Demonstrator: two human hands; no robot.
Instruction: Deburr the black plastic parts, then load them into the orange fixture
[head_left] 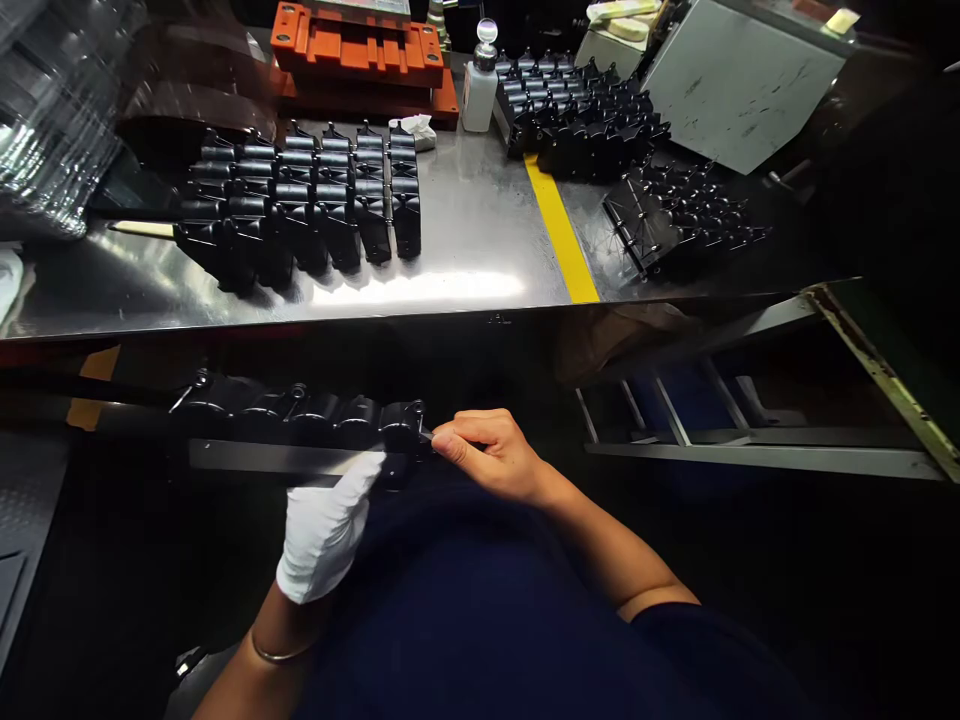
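Observation:
A long black molded part [315, 415] with a row of rounded sections is held level in front of my body, below the bench edge. My left hand [330, 525], in a white glove, grips it from underneath near its right half. At the part's right end, my bare right hand [491, 450] is closed in a pinch between thumb and forefinger. What sits in that pinch is too small to name. The right fingertips are close beside the end section.
On the metal bench [472, 240], similar black parts [300, 200] stand in rows at left, more [577, 110] at right. Behind are an orange fixture [360, 60], a white pump bottle [480, 85] and a grey box [739, 80]. A metal frame [750, 455] stands lower right.

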